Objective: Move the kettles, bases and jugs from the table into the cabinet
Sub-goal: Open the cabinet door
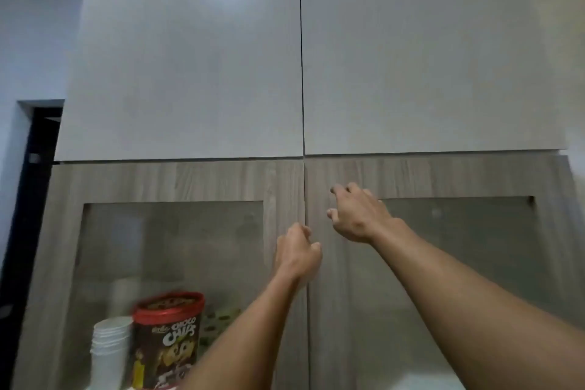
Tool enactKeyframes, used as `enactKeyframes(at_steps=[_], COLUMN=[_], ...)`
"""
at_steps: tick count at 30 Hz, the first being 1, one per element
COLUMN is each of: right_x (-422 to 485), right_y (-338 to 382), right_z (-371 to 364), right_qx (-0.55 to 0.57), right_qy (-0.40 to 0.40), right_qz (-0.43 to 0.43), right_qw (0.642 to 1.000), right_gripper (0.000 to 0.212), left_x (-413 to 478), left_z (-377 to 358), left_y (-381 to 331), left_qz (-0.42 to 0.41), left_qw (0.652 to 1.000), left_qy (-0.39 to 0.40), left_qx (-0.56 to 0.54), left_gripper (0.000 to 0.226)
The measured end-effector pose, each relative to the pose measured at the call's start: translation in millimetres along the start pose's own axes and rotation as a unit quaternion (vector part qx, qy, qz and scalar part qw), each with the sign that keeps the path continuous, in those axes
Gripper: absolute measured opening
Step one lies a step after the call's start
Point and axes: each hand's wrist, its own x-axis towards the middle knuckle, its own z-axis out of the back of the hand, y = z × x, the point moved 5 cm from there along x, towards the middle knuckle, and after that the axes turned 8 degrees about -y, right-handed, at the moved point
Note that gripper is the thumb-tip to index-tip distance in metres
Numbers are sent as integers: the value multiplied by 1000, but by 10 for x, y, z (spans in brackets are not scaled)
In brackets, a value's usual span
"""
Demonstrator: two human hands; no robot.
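hands: two, bare, both raised to the front of the cabinet (474,174).
left hand (297,252): back of the hand to the viewer, fingers curled in at the seam where the two lower doors meet, touching the edge of the left door (177,180); fingertips hidden, so whether they have hold of the edge cannot be told.
right hand (357,215): higher up and just right of the seam, fingers loosely bent and spread, grasping nothing, over the wooden frame of the right door (319,294).
lower doors: grey-brown wood grain, each with a cloudy glass panel (174,247), meeting at a thin seam.
upper doors (190,57): a pair, plain pale grey, closed; bright light reflection near the top of the left one.
behind the left glass, low down: stack of white paper cups (110,348); beside it, right, red-lidded tub (167,342) marked "choco chips"; further right a green-patterned pack (221,323), too blurred to tell.
far left of the cabinet: dark doorway (41,168) in a white wall.
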Motion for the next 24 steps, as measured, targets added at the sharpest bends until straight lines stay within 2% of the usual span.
enactKeyframes(at_steps=[7, 13, 16, 20, 21, 24], right_x=[895, 1118, 1111, 916, 837, 558], right_y=[54, 99, 128, 201, 220, 269], right_z=[-291, -437, -363, -147, -71, 256], right_qx=[20, 6, 39, 70, 77, 108], right_qy=[-29, -34, -44, -42, -45, -59], right_qz=[-1, -30, -40, -49, -50, -54], right_qw=[999, 999, 997, 995, 995, 991], right_gripper=[59, 67, 61, 66, 68, 70], left_x=[721, 829, 773, 585, 510, 157], left_z=[-293, -345, -378, -317, -303, -240], left_y=[-16, 20, 19, 11, 27, 32], left_qz=[-23, -23, -16, 22, 39, 56], left_qw=[998, 993, 993, 995, 996, 995], left_qy=[-43, -97, -88, -70, -49, 43], left_qx=[-41, -59, -73, -69, -64, -69], left_gripper=[30, 16, 26, 51, 52, 37])
